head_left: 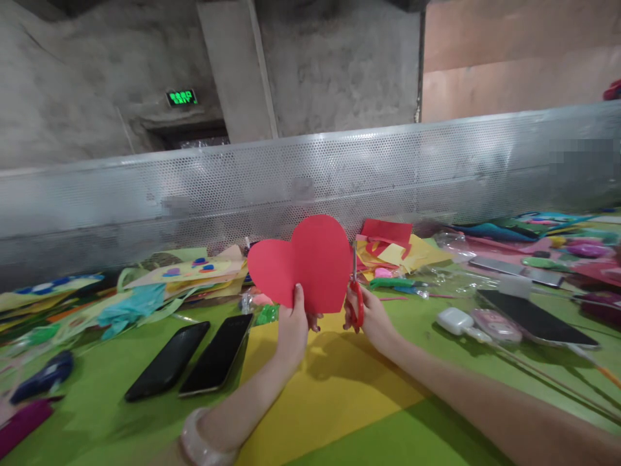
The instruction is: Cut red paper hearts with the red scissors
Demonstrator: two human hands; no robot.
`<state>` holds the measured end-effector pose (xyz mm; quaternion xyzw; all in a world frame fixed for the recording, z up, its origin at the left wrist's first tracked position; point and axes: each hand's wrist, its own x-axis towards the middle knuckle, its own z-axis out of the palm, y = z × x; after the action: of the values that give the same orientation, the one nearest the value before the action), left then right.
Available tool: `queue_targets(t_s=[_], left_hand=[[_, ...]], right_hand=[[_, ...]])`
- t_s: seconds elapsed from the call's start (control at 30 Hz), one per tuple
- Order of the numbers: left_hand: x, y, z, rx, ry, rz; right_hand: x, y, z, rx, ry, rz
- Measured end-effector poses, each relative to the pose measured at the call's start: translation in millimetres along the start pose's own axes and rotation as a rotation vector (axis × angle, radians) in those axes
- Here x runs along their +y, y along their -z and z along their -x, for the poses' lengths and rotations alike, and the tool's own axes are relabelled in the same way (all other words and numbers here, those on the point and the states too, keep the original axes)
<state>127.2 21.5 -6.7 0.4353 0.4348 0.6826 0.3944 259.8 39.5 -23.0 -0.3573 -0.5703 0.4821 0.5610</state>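
A red paper heart (317, 259) is held up over the table, its lower edge pinched in my left hand (292, 330) with the thumb in front. The tip at the bottom looks cut off straight on the right side. Red-handled scissors (358, 298) are in my right hand (371, 317), fingers closed around the loops. Their blades point upward, close beside the heart's right edge; I cannot tell whether they touch it. Beneath both hands lies a yellow sheet of paper (310, 401).
Two black phones (194, 362) lie left of the yellow sheet. Right of it are a white earphone case (455, 320), a pink case (495, 325) and another phone (538, 317). Coloured paper scraps (402, 249) and craft pieces line the back, before a perforated metal panel (310, 181).
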Motion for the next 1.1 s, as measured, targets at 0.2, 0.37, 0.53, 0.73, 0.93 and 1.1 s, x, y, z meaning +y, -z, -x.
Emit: queue_targets(t_s=[0.2,0.37,0.53,0.73,0.93,1.1], left_hand=[[0.9,-2.0,-0.2,0.008,-0.001,0.038],[0.6,-2.7,0.7,0.013,-0.017,0.027],[0.5,-1.6,0.9,0.011,-0.012,0.022],[0.0,-1.2,0.6,-0.001,-0.019,0.022],[1.5,-1.7,1.8,-0.009,-0.016,0.038],[0.0,-1.1,1.2,-0.012,-0.024,0.036]], right_hand=[[2.2,-6.9,4.7,-0.065,-0.024,-0.023],[4.2,-9.8,6.0,-0.107,-0.017,-0.043],[5.5,-9.1,5.3,-0.119,-0.038,-0.073],[5.4,-9.2,5.6,-0.124,-0.059,-0.047],[2.2,-9.6,7.2,-0.109,-0.074,-0.051],[1.1,-10.8,7.9,-0.089,-0.088,-0.066]])
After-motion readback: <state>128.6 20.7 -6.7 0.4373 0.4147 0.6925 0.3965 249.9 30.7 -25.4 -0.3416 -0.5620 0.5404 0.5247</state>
